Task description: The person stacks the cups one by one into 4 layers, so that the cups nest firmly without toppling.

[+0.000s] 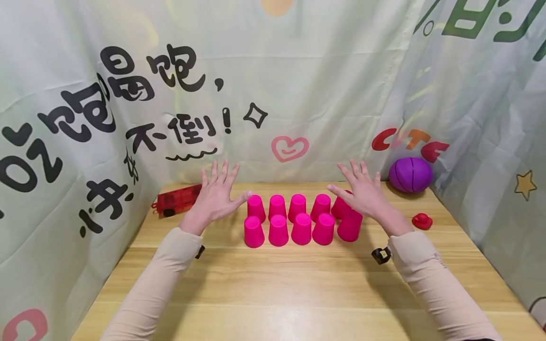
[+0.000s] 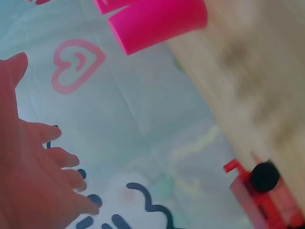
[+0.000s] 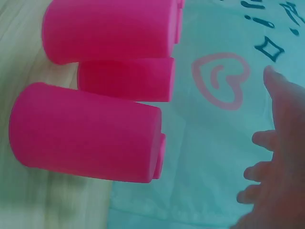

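Several pink cups (image 1: 302, 229) stand upside down in two rows across the middle of the table. My left hand (image 1: 219, 194) is held out to the left of the rows, fingers spread and nothing in it. On the other side, my right hand (image 1: 360, 189) hovers with spread fingers over the right end, partly hiding a back-row cup. The right wrist view shows a near cup (image 3: 86, 131) beside the raised right hand (image 3: 281, 167). In the left wrist view, the left hand (image 2: 35, 167) is apart from the nearest cup (image 2: 159, 24).
A red translucent toy-like object (image 1: 178, 200) lies behind my left hand. At the back right sits a purple ball (image 1: 410, 175), with a small red item (image 1: 422, 221) in front of it. A printed curtain (image 1: 332, 94) hangs along the back and sides of the wooden table (image 1: 273, 293).
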The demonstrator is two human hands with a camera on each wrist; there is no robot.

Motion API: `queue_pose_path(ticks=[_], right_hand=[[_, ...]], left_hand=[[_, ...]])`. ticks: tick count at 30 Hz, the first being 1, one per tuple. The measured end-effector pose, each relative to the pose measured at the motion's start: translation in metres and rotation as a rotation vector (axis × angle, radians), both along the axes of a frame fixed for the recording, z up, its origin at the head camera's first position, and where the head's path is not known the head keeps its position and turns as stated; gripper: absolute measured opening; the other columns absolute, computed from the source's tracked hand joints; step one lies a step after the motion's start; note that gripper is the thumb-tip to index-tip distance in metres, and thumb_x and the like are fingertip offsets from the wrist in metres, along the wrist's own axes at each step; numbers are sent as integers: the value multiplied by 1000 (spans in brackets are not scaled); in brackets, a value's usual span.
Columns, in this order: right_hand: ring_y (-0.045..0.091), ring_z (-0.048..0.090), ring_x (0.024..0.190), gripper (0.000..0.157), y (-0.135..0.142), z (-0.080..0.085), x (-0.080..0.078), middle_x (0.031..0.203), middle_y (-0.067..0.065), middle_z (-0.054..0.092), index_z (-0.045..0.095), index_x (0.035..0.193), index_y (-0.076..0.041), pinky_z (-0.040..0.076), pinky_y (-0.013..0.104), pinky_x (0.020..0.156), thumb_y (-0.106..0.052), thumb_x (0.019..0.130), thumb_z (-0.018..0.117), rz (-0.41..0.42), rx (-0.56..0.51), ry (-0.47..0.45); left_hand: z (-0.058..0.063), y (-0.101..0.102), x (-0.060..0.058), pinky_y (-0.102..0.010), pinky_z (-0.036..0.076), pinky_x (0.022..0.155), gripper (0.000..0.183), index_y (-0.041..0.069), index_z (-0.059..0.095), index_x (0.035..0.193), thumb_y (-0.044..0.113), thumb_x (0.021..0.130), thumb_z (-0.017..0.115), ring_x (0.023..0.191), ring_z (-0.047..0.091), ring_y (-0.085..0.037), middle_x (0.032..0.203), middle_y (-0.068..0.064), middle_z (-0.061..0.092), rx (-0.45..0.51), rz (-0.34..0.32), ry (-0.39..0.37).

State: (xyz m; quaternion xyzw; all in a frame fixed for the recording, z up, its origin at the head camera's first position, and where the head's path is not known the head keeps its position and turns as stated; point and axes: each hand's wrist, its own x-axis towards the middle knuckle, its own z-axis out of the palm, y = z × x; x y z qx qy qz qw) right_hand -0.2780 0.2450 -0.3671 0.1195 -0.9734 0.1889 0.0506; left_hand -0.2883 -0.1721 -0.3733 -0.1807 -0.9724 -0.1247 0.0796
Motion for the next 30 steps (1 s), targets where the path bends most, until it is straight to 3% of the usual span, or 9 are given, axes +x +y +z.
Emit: queue_pose_path(ticks=[4, 9, 14, 16, 18, 21, 30], right_hand=[[52, 9, 161, 85, 8, -1, -3, 175, 27, 9, 26, 168, -11, 12, 82, 121, -58, 104, 58, 28, -157, -23], [53, 30, 155, 76, 21, -8, -8, 172, 27, 23, 41, 161, -6, 29, 72, 122, -46, 102, 67, 8, -304, -25], [51, 56, 138, 66, 33, -18, -9, 157, 26, 51, 55, 151, -4, 49, 61, 113, -44, 101, 70, -37, -419, -29], [47, 61, 133, 62, 37, -22, -9, 148, 25, 61, 58, 147, -3, 56, 48, 107, -42, 100, 71, -48, -450, -28], [43, 63, 132, 59, 40, -27, -9, 144, 24, 64, 60, 145, -2, 58, 29, 99, -38, 100, 72, -49, -478, -35], [40, 64, 130, 57, 44, -34, -10, 142, 24, 66, 61, 144, -1, 49, 8, 87, -35, 100, 73, -46, -501, -51], [44, 64, 131, 61, 49, -56, -12, 145, 28, 62, 58, 145, 4, 46, 1, 85, -31, 98, 76, -34, -553, -85]], left_hand=[[-4, -3, -4, -69, 7, 130, 93, 27, 15, 171, 71, 98, 53, 164, 10, -45, 177, -17, 9, 161, -17, -39], [-16, -7, -8, -67, 35, 122, 88, 31, 23, 169, 64, 97, 63, 157, 36, -41, 171, -15, 34, 350, -14, -60], [-31, -7, -13, -61, 50, 112, 84, 21, 36, 165, 53, 96, 72, 137, 61, -42, 152, -24, 58, 530, -12, -95], [-36, -5, -14, -59, 54, 108, 81, 17, 41, 163, 48, 96, 75, 130, 66, -42, 144, -27, 63, 592, -15, -115], [-41, -4, -15, -58, 55, 107, 79, 14, 42, 161, 44, 96, 75, 126, 68, -41, 140, -28, 65, 633, -22, -132], [-50, -2, -16, -57, 55, 107, 76, 13, 43, 161, 40, 97, 75, 124, 69, -40, 140, -27, 66, 668, -28, -164], [-66, 6, -16, -57, 54, 108, 68, 10, 50, 156, 32, 97, 76, 125, 67, -42, 141, -28, 65, 673, -73, -261]])
